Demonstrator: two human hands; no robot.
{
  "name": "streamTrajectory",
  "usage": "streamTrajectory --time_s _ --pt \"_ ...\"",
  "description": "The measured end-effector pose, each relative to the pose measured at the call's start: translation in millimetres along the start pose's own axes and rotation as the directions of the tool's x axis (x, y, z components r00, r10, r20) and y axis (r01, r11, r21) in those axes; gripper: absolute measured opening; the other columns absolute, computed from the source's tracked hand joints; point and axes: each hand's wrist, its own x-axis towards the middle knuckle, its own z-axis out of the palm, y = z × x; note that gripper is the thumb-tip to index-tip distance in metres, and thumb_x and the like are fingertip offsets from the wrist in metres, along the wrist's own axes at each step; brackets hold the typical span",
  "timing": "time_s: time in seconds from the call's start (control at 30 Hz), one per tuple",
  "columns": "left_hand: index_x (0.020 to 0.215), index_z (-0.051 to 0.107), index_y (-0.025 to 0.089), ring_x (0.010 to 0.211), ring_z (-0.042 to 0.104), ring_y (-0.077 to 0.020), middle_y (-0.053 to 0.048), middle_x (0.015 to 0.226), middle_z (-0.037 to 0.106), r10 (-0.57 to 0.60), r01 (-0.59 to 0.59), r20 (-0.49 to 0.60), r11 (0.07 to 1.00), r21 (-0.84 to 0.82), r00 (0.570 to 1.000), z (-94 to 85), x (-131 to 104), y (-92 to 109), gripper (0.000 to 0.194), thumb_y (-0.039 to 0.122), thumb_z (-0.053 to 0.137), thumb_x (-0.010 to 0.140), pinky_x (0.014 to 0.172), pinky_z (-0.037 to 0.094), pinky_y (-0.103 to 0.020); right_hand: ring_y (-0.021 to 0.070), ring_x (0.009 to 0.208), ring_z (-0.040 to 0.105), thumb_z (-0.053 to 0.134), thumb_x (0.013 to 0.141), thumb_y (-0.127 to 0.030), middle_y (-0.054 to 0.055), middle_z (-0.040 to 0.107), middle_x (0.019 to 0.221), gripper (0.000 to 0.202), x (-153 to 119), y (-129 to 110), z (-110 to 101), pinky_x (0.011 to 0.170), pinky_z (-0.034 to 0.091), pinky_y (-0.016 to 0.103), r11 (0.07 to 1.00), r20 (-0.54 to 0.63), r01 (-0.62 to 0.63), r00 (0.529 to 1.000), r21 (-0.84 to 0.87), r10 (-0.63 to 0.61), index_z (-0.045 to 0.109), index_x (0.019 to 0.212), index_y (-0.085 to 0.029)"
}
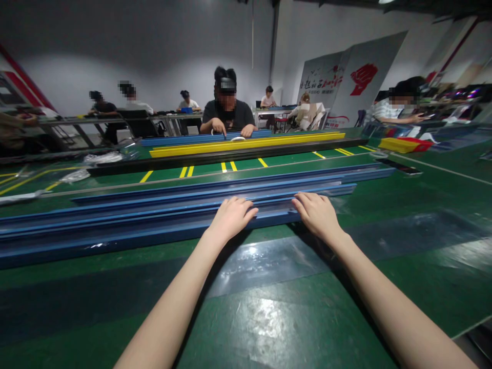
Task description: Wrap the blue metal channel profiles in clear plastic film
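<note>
Long blue channel-shaped strips (115,233) lie side by side across the green table in front of me. My left hand (231,218) rests on the nearest strips, fingers curled over a raised edge and thumb pointing right. A short way to the right, my right hand (318,212) has its fingers bent onto the same strips, near the front one's right end. Both hands seem to grip the strip from above; the undersides of the fingers are hidden. A clear plastic film (261,261) lies flat on the table beneath my forearms.
Beyond the blue strips lie a black strip (230,156) and a yellow strip (249,145). A phone (400,166) and a yellow-and-red tray (405,145) are at the right. A co-worker (228,110) sits opposite, hands on more blue strips. Crumpled plastic (77,175) lies left.
</note>
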Motion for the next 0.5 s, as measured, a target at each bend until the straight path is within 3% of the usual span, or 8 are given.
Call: streamTrajectory --time_s 0.13,0.3,0.5 --pt "0.091 0.063 0.019 0.094 0.054 -0.0214 -0.005 0.097 0.065 -0.078 0.078 -0.001 0.994 0.073 0.997 -7.4 -1.1 -2.1 0.035 0.037 0.033 0.091 0.080 0.040 -0.033 0.0189 0.089 0.056 0.023 0.093 -0.038 0.007 0.066 0.094 0.041 -0.2 2.9 0.1 0.076 0.029 0.031 0.998 0.006 -0.061 0.998 -0.026 0.061 0.059 0.091 -0.018" --pt "0.089 0.063 0.018 0.092 0.055 -0.0226 -0.008 0.095 0.065 -0.133 0.132 -0.004 0.982 0.134 0.991 -11.0 -1.9 -3.6 0.035 0.036 0.033 0.090 0.077 0.041 -0.033 0.0191 0.084 0.057 0.021 0.093 -0.039 0.007 0.066 0.088 0.043 -1.0 -2.4 1.6 0.074 0.029 0.031 0.999 0.023 -0.028 0.999 -0.045 0.029 0.059 0.086 -0.018" --pt "0.099 0.060 0.017 0.096 0.054 -0.0217 -0.007 0.103 0.062 -0.057 0.060 -0.033 0.994 0.086 0.998 -2.9 -0.8 -0.9 0.032 0.034 0.034 0.090 0.082 0.040 -0.033 0.0219 0.098 0.053 0.024 0.092 -0.039 0.010 0.063 0.108 0.043 -3.5 -14.6 5.6 0.082 0.030 0.034 0.994 0.012 0.106 0.994 -0.007 -0.106 0.059 0.099 -0.016"
